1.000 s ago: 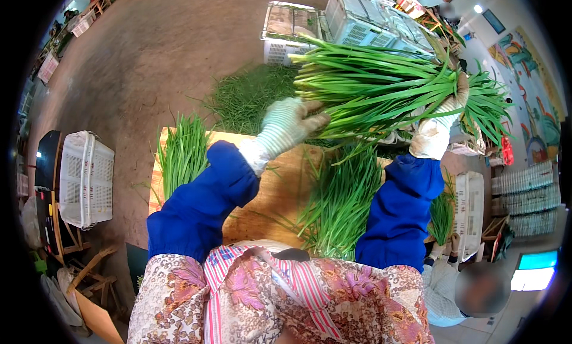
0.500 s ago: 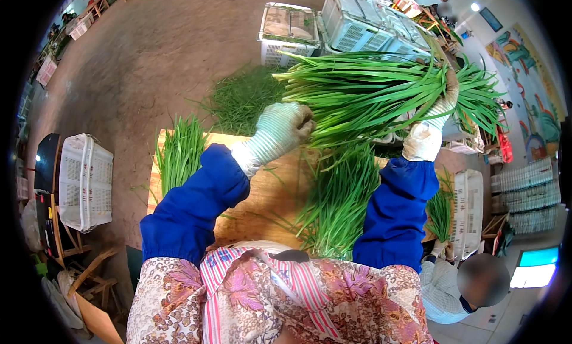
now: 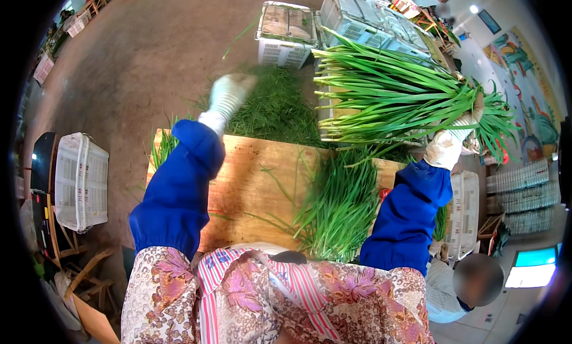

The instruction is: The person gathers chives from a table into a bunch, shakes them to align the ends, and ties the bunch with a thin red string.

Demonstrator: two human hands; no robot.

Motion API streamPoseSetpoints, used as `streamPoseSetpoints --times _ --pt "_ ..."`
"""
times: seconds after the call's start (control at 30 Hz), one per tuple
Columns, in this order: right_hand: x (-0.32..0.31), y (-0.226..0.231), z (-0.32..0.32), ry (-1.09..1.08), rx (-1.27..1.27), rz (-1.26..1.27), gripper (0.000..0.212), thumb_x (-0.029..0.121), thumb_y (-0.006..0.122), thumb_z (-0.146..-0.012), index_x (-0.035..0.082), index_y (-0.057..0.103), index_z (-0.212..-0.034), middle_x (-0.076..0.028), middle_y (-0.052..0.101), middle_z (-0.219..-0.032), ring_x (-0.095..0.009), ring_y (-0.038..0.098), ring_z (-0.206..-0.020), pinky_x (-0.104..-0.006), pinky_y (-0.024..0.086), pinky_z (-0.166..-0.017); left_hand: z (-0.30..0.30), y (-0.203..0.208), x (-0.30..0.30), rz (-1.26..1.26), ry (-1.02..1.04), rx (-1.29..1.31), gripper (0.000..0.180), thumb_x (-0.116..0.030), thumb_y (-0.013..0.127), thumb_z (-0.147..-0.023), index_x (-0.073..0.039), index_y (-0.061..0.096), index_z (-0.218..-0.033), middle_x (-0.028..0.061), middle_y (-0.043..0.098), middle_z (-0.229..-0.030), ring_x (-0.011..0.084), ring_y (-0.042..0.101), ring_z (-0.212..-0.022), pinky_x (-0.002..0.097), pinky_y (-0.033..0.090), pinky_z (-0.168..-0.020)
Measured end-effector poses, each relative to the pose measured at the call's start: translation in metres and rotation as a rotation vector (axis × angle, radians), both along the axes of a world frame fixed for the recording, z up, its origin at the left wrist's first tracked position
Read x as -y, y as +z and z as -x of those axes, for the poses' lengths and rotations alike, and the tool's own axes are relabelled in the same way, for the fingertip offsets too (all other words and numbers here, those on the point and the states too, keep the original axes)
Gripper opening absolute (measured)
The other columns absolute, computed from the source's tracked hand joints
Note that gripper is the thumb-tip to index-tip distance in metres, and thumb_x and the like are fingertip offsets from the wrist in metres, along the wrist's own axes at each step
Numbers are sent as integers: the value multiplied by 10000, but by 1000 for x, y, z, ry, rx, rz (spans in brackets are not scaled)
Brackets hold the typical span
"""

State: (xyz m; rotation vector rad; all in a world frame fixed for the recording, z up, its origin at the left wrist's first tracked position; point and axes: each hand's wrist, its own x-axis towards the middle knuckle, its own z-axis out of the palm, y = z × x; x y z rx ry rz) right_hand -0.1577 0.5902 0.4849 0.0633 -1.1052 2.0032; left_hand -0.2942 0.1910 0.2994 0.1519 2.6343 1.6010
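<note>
My right hand [image 3: 460,132], in a striped work glove, is wrapped round the leafy end of a large bunch of garlic chives [image 3: 387,94]. It holds the bunch sideways above the far right of the wooden table [image 3: 250,177], pale stem ends pointing left. Out past the table's far edge is my left hand [image 3: 229,95], gloved too and smeared by motion, so its fingers cannot be read. A loose green blade [image 3: 241,39] is in the air beyond it. More chives [image 3: 339,207] lie on the table's right half, and others [image 3: 164,148] at its left edge, partly behind my left sleeve.
A heap of green trimmings [image 3: 274,109] covers the floor beyond the table. White plastic crates [image 3: 286,49] stand at the back, another crate [image 3: 82,180] at the left and one [image 3: 463,210] at the right. A person [image 3: 447,290] is close by on the lower right.
My left hand has swung left and away from the bunch's stem ends, and a loose blade now flies beyond it. My right hand has carried the bunch a little to the right.
</note>
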Motion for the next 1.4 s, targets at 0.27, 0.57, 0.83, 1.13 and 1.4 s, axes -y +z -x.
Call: streamPoseSetpoints --times 0.27,0.57,0.83,1.13,1.4 --pt "38 -3 14 86 -9 -55 444 338 487 -891 -30 556 -1129 -242 635 -978 -327 624 -862 -448 527 -783 -107 32 -82 -211 -477 107 293 -210 642 -842 9 655 -1035 89 687 -913 122 627 -798 269 504 -733" --pt "47 -11 9 22 33 92 446 329 540 -865 -25 538 -1136 -255 623 -1000 -345 613 -916 -485 516 -817 -94 1 -59 -154 -39 162 264 -210 660 -793 29 656 -906 82 646 -723 113 576 -624 250 479 -590" --pt "25 -12 -4 55 -17 40 423 329 536 -870 -13 541 -1120 -233 623 -1001 -343 606 -937 -493 512 -824 -72 11 -39 -724 -112 69 333 -330 600 -862 -27 665 -986 75 644 -767 133 581 -641 273 492 -603" --pt "45 -10 4 105 -10 50 398 328 531 -876 0 545 -1101 -207 624 -1003 -342 597 -960 -503 507 -832 -96 33 -53 -881 -414 378 384 -298 659 -814 35 598 -996 91 647 -838 150 589 -602 265 493 -578" --pt "28 -11 -11 90 -43 23 376 327 527 -882 11 548 -1085 -185 624 -1004 -340 590 -981 -511 503 -839 -43 7 11 -1116 9 212 201 -81 574 -836 15 590 -1012 92 606 -795 146 572 -662 294 511 -595"
